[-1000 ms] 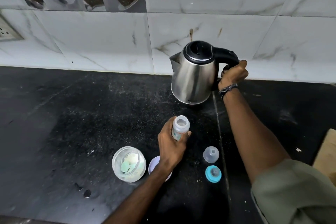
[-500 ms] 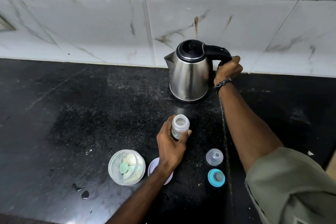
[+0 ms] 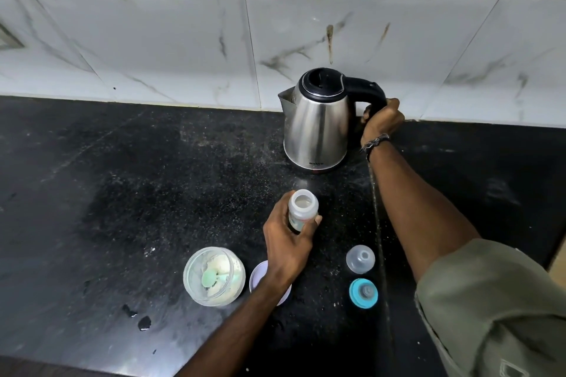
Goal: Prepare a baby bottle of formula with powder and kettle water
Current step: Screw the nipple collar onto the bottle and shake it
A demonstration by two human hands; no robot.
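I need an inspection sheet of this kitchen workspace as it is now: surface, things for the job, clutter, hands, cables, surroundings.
Surface: black speckled counter, dusty, with pale powder specks and dark crumbs near the front edge.
Job's things: steel kettle upright by the wall, lid shut; open baby bottle upright; open formula jar with a green scoop inside; jar lid partly hidden by the wrist; clear cap; blue teat ring.
Clutter: nothing seen beyond crumbs.
Hands: left hand grips the bottle; right hand grips the kettle handle.
Cables: nothing seen.
Surroundings: marble-pattern wall tiles; socket plate at the left edge.
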